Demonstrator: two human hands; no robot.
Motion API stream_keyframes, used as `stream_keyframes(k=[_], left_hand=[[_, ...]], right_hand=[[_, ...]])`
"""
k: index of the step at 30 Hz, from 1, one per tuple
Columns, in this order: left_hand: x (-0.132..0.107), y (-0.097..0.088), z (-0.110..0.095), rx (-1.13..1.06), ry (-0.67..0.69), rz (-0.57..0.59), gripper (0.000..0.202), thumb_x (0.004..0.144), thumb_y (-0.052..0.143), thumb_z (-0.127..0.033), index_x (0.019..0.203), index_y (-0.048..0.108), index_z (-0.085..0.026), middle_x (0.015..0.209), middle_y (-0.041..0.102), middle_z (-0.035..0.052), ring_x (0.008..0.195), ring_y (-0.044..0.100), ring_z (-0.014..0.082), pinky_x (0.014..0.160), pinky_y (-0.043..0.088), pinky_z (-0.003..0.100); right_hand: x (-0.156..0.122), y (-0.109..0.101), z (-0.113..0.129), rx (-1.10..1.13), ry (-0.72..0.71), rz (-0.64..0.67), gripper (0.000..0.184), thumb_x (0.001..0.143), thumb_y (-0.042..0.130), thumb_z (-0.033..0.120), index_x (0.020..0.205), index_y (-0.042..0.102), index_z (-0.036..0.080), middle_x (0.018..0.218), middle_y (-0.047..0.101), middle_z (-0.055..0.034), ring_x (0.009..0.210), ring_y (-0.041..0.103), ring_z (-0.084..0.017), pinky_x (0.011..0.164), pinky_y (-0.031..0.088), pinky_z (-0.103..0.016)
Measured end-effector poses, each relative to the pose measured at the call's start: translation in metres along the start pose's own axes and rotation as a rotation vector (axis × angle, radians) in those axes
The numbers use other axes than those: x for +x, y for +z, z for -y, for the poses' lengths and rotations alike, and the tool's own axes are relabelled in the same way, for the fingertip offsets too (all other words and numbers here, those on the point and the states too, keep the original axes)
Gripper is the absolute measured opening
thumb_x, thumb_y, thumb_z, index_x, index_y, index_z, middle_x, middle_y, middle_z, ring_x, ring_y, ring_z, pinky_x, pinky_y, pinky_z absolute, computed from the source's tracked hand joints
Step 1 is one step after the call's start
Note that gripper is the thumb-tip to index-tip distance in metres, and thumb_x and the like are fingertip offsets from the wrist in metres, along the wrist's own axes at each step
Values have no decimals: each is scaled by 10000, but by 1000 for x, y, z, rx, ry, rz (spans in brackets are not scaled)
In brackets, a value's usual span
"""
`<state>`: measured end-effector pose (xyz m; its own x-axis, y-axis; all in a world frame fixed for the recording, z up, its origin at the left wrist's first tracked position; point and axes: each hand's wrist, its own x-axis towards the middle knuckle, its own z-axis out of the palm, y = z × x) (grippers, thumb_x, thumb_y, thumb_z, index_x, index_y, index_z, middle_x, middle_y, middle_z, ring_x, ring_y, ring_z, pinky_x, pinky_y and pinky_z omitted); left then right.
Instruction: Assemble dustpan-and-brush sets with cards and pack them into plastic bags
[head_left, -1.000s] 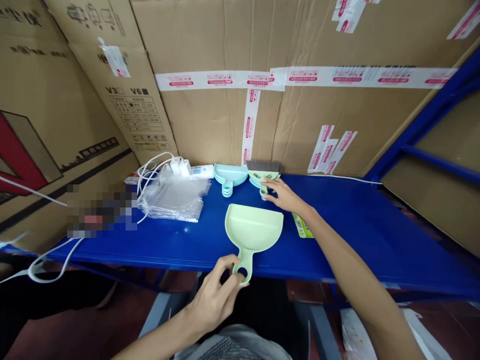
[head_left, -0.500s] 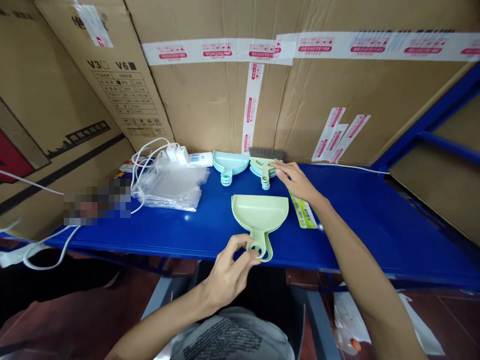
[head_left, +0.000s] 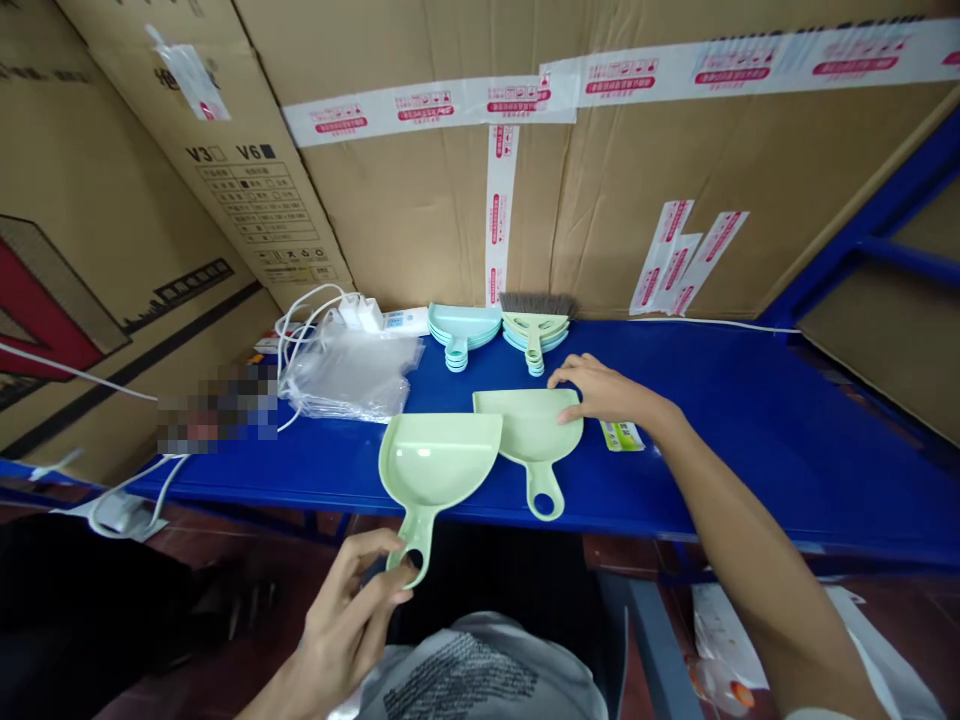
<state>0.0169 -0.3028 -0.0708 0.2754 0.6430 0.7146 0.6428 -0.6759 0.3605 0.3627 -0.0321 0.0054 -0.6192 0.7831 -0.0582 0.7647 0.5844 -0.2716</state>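
Observation:
My left hand pinches the ring handle of a pale green dustpan, which is lifted at the table's front edge and overlaps a second one. That second pale green dustpan lies on the blue table, its handle pointing toward me. My right hand grips its upper right corner, thumb on the pan and fingers at the back rim. Beyond it are stacked small brushes, the top one green with grey bristles. Left of these sits a stack of light blue dustpans.
Clear plastic bags lie at the left beside white cables and a power strip. A yellow-green card lies partly under my right wrist. Large cardboard boxes wall off the back. A blue metal frame stands at right.
My left hand has drawn the upper green dustpan off the lower one, left and toward me. My right hand has come from the brush stack to the lower dustpan's corner.

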Motion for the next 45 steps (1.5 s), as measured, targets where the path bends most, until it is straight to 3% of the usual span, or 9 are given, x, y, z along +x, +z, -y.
stream_keyframes(k=[4,10,17,21,26,33,37,40,45], left_hand=[[5,19,5,-49,-61,33,288,1008,516,-2,1162,691,-170,1241,514,130,1092,662,196,910,625,320],[36,38,25,-51,-46,30,222,1022,559,-51,1166,658,-189,1307,493,145,1017,663,194,800,623,335],[46,18,55,58,-35,106,194,1036,552,-83,1132,675,-198,1309,523,134,958,658,180,795,598,343],[55,1,57,95,26,177,250,1039,607,-191,1281,667,-209,1311,559,141,980,662,201,810,593,329],[99,-10,56,155,121,152,262,1036,609,-195,1294,660,-200,1246,599,133,1054,652,232,899,574,362],[199,52,70,105,388,587,275,1016,651,-248,1282,680,-184,1308,629,161,1302,546,327,1046,528,506],[230,77,92,-13,462,674,325,944,770,-295,1249,718,-196,1296,667,155,1317,565,320,1066,522,487],[243,65,116,-136,410,616,297,959,758,-347,1231,736,-231,1299,688,129,1274,608,281,1065,523,458],[248,39,155,-147,191,251,216,1042,620,-346,1024,765,-187,1065,751,86,1010,691,217,954,538,396]], right_hand=[[-6,-7,-29,16,52,62,553,690,853,506,1138,705,220,1125,644,-113,1119,556,-344,965,432,-414],[-9,-10,-43,6,82,76,567,652,865,549,1087,702,224,1067,677,-97,1083,593,-327,936,443,-388],[-7,-7,-36,16,91,34,531,678,873,517,1091,717,221,1063,691,-92,1096,599,-317,924,472,-375],[-10,-14,-40,-20,102,-28,494,760,826,523,1130,735,209,1068,720,-106,1080,634,-308,937,483,-375],[-21,-26,-60,-101,318,-141,337,952,609,377,1179,751,173,1077,747,-135,1034,689,-283,913,515,-365],[-19,-21,-53,-97,386,-26,425,808,671,137,1219,747,210,1018,754,-97,975,706,-263,829,538,-316],[-22,-25,-52,-74,421,4,431,761,663,76,1168,731,200,902,768,-43,813,723,-211,689,516,-268],[-21,-24,-55,-52,431,11,402,741,671,73,1121,736,191,882,774,-42,812,727,-218,667,506,-271],[-17,-20,-56,-26,411,-37,207,762,653,107,934,732,191,1040,772,-93,985,723,-249,815,522,-290]])
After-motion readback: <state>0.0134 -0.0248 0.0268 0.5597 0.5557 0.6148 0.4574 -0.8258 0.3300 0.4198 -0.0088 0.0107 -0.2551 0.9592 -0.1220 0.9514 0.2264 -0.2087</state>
